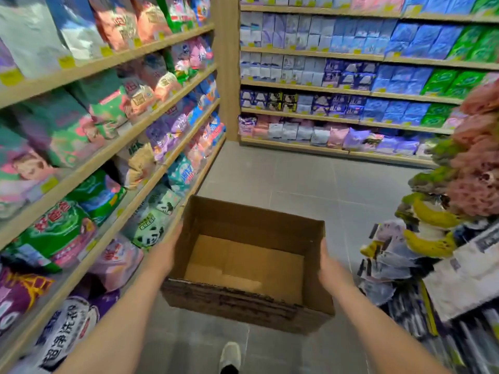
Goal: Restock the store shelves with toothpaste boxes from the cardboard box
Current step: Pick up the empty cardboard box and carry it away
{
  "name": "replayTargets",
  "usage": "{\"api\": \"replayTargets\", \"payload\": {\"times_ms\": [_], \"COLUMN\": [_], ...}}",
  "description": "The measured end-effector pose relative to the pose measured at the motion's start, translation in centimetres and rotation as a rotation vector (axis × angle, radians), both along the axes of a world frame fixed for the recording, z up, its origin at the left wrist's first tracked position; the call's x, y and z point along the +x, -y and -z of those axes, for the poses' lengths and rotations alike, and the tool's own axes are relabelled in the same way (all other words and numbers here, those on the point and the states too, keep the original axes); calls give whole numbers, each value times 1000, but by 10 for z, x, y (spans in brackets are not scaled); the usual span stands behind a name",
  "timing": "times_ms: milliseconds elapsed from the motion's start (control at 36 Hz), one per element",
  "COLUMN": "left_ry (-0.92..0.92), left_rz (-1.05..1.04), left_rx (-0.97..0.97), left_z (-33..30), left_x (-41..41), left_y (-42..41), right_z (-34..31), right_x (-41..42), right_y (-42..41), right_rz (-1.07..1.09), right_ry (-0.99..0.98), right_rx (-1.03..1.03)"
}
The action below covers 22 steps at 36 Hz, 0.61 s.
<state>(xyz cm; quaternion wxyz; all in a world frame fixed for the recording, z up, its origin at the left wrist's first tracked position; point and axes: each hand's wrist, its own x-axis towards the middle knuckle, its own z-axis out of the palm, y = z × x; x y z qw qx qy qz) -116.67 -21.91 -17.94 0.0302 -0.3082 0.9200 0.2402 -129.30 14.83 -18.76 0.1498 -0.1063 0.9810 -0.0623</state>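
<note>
Head view: an open cardboard box (247,261), its brown bottom bare, is carried above the grey floor (310,179) between both hands. The left hand (164,256) presses its left wall, the right hand (333,268) its right wall; finger positions cannot be told. Wooden shelves (127,136) of packets stand left

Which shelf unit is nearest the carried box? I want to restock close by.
The wooden shelf unit on the left, stacked with big soft bags; it runs right beside the left hand on the empty cardboard box. The far unit stands ahead.
</note>
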Motion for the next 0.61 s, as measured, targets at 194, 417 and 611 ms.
{"api": "replayTargets", "payload": {"times_ms": [194, 417, 611], "left_ry": [-84, -164, -250], "left_rz": [216, 303, 416], "left_rx": [-244, -334, -354], "left_z": [-33, -98, -110], "left_x": [-142, -304, -424], "left_y": [92, 176, 226], "right_z": [-15, -60, -64], "right_x": [-133, -274, -381], "right_y": [92, 200, 246], "right_rz": [6, -189, -233], "right_ry": [-212, -434, -421], "right_rx": [20, 32, 50]}}
